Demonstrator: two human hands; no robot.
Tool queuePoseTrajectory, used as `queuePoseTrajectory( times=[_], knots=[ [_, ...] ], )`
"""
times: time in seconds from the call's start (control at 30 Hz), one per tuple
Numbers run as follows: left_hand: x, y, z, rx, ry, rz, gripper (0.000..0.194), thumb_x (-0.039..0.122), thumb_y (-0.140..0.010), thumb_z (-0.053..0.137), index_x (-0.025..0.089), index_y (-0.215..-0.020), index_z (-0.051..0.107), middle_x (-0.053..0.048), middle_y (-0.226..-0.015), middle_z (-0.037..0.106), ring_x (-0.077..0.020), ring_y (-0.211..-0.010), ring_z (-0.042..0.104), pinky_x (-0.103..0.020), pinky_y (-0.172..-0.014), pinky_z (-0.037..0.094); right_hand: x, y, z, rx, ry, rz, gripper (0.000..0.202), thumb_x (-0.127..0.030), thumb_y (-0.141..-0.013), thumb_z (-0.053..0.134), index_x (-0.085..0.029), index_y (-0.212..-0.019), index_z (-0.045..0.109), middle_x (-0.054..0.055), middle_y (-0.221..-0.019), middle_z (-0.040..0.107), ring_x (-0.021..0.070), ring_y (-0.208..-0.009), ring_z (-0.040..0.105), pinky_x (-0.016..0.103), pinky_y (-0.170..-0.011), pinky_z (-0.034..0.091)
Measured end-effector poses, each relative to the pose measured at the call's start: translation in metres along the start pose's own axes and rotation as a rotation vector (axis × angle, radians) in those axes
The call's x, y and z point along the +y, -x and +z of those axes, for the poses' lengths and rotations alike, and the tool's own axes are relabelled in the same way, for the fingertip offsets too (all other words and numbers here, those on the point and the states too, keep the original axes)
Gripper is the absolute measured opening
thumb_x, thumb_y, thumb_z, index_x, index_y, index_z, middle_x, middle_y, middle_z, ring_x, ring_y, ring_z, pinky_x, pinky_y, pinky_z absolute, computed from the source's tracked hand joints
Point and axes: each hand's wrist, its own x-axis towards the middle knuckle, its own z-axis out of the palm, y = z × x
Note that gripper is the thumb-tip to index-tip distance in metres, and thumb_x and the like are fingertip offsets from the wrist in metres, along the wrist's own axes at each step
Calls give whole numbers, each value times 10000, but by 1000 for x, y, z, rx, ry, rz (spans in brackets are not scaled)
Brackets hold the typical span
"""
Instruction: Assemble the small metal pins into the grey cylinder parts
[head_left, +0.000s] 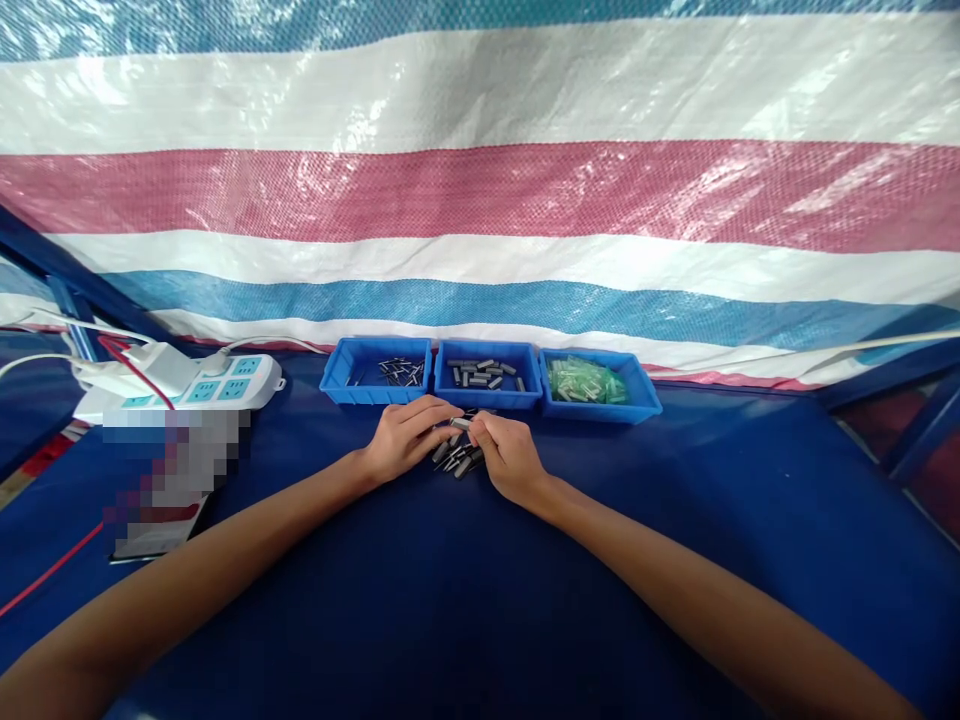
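Between my two hands is a small grey cylinder (460, 424). My left hand (409, 437) pinches its left end with thumb and fingers. At the other end, the closed thumb and fingers of my right hand (512, 458) grip it. Below the fingertips lies a loose pile of dark cylinders with thin metal shafts (459, 458), partly covered by my hands. Just behind stand a blue bin (375, 397) with thin metal pins, a second blue bin (487, 399) with short grey cylinders, and a third blue bin (600, 413) holding a green plastic bag (583, 380) of small pieces.
A white power strip (259, 380) with plugs and cables sits at the left of the blue table (480, 600). In front of it lies a flat, pixelated object (172, 490), with a red cable (52, 568) nearby. A striped plastic sheet (480, 190) hangs behind the bins.
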Motion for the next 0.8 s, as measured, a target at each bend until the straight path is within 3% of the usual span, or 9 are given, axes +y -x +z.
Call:
queuePoseTrajectory(
  times=[0.23,0.37,0.57,0.8],
  knots=[
    [4,1,0,29,52,-85,172,195,-849,599,141,-1012,584,-79,-972,694,-49,-543,578,-155,-535,477,-3,-3,-2,32,-18,48,381,-296,-972,336,-189,-626,458,-10,-570,493,107,-524,469,249,-568,342],
    [4,2,1,38,33,-101,156,181,-846,592,141,-997,593,-56,-925,691,-31,-487,535,-150,-514,454,-5,-2,-4,36,-32,51,377,-290,-969,343,-183,-633,477,-11,-572,495,106,-525,475,248,-577,345],
    [3,0,-2,8,-6,-39,251,172,-893,533,151,-1137,586,-80,-960,663,-122,-837,636,-184,-671,498,-7,-2,-5,52,-43,54,368,-292,-968,350,-178,-666,528,1,-604,545,112,-549,506,247,-593,376],
    [-2,4,2,23,30,-47,265,172,-921,494,171,-1175,572,-67,-962,664,-113,-863,639,-181,-701,501,-9,-2,-6,87,-60,55,268,-267,-954,389,-176,-809,595,34,-743,628,143,-681,585,258,-662,425]
  ],
)
